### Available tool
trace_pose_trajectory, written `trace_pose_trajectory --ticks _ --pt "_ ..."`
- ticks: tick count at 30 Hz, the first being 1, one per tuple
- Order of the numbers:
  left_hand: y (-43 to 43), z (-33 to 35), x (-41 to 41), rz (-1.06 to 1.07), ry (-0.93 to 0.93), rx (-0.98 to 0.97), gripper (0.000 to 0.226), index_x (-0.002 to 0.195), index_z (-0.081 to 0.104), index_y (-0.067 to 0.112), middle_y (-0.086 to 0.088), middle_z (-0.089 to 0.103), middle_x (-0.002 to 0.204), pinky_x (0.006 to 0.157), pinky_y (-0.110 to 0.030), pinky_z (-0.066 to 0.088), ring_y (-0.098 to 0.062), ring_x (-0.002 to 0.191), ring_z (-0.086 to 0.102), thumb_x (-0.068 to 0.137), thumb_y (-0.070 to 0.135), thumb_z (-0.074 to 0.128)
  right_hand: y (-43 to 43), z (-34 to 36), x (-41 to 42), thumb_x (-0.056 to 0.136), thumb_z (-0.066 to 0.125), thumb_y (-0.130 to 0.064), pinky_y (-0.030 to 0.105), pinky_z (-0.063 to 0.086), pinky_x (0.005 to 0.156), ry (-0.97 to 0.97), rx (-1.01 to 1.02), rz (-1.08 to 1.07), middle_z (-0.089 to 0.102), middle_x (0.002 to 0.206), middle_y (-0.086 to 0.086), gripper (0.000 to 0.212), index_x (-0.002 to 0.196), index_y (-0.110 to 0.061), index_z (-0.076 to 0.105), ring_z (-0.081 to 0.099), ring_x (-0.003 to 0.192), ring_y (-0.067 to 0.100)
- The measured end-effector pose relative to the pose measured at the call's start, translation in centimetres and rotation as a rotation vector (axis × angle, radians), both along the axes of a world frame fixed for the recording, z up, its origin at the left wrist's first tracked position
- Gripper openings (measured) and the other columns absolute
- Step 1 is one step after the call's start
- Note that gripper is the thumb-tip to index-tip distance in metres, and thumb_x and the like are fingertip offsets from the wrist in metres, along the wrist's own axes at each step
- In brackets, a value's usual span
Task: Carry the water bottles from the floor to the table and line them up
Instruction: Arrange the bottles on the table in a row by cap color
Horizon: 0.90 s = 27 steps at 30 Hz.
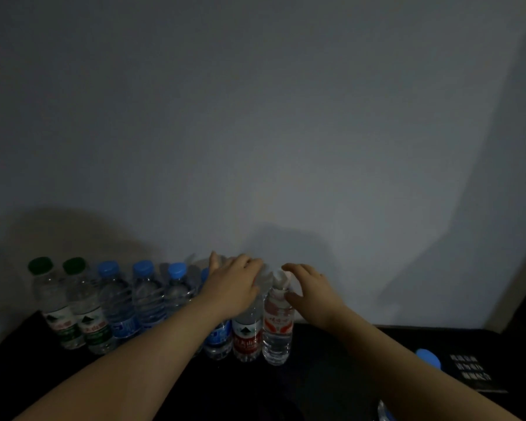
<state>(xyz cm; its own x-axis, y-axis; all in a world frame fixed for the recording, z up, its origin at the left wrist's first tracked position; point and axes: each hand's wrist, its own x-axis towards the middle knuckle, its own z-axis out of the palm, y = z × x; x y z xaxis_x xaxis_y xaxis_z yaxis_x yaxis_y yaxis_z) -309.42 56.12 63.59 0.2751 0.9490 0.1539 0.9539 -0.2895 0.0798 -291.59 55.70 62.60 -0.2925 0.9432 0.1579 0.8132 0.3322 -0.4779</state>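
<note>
Bottles (pixel 148 299) lined on table (pixel 331 366), left hand (pixel 234 284) gripping red-labelled bottle (pixel 246 340), right hand (pixel 312 288) open.

The left forearm (pixel 152 344) and right forearm (pixel 386 350), both bare, reach forward from the lower corners and converge toward the middle. The left grip (pixel 234 287) lies palm down with its back to the camera. Its thumb sticks up on its left, and its fingers bend down over the top of a bottle (pixel 247 338). Their tips are hidden, so a clasp cannot be told. The right grip (pixel 310 287) hangs just beside it, apart, palm facing left. Its fingers (pixel 298 268) curve loosely above the thumb in a wide C.
</note>
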Motion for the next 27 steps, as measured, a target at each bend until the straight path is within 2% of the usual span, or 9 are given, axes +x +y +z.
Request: trace_pose_trajectory --ticks 3,5,11,13,19,22,27 --pt "-1.6 0.5 1.5 -0.074 -0.138 0.138 0.041 0.134 0.038 0.026 0.006 0.043 0.137 0.109 -0.037 0.021 -0.017 0.125 0.04 0.094 0.029 0.043 -1.5 0.5 1.9 0.093 0.051 -0.027 0.036 0.033 0.106 -0.027 -0.01 -0.061 0.04 0.143 0.002 0.043 0.134 -0.025 0.04 0.036 0.129 0.025" --pt "-2.7 0.5 2.8 -0.114 -0.2 0.166 0.039 0.131 0.043 0.026 0.006 0.047 0.134 0.104 -0.031 0.028 -0.016 0.123 0.043 0.092 0.026 0.045 -2.8 0.9 3.5 0.093 0.05 -0.028 0.035 0.036 0.103 -0.073 -0.002 -0.085 0.046 0.138 0.003 0.036 0.129 -0.024 0.046 0.04 0.125 0.024" --pt "-5.6 -0.4 6.9 -0.171 -0.245 0.121 0.037 0.125 0.051 0.023 0.0 0.053 0.128 0.096 -0.03 0.037 -0.02 0.119 0.046 0.088 0.025 0.048 -6.5 1.1 8.4 0.092 0.051 -0.029 0.032 0.046 0.092 -0.038 0.037 -0.239 0.059 0.122 0.004 0.03 0.121 -0.022 0.055 0.055 0.109 0.019" --pt "-6.6 -1.1 8.3 -0.193 -0.252 0.073 0.036 0.124 0.052 0.022 0.0 0.053 0.127 0.098 -0.032 0.038 -0.02 0.118 0.047 0.088 0.026 0.049 -7.7 0.6 10.0 0.092 0.051 -0.03 0.033 0.048 0.089 -0.043 0.034 -0.31 0.059 0.12 0.004 0.03 0.121 -0.022 0.054 0.056 0.104 0.019" --pt "-9.4 -2.9 11.1 -0.237 -0.286 -0.063 0.03 0.12 0.053 0.023 0.002 0.052 0.127 0.1 -0.032 0.04 -0.015 0.119 0.045 0.09 0.028 0.051 -10.3 -1.4 13.3 0.09 0.053 -0.033 0.037 0.047 0.09 -0.156 -0.063 -0.445 0.055 0.123 0.004 0.041 0.129 -0.026 0.044 0.05 0.11 0.023" --pt "-10.4 -3.4 11.6 -0.238 -0.301 -0.085 0.03 0.12 0.054 0.024 0.003 0.052 0.126 0.097 -0.028 0.041 -0.013 0.116 0.047 0.09 0.029 0.052 -11.0 -2.4 13.5 0.089 0.057 -0.026 0.038 0.047 0.094 -0.107 -0.158 -0.461 0.053 0.126 0.008 0.048 0.133 -0.018 0.041 0.05 0.114 0.025" --pt "-10.8 -3.6 11.0 -0.17 -0.327 -0.123 0.03 0.12 0.054 0.024 0.003 0.05 0.126 0.094 -0.027 0.042 -0.013 0.114 0.048 0.09 0.029 0.053 -11.3 -3.3 13.3 0.089 0.056 -0.016 0.035 0.049 0.09 -0.06 -0.142 -0.46 0.049 0.124 0.01 0.034 0.121 -0.013 0.047 0.052 0.108 0.026"
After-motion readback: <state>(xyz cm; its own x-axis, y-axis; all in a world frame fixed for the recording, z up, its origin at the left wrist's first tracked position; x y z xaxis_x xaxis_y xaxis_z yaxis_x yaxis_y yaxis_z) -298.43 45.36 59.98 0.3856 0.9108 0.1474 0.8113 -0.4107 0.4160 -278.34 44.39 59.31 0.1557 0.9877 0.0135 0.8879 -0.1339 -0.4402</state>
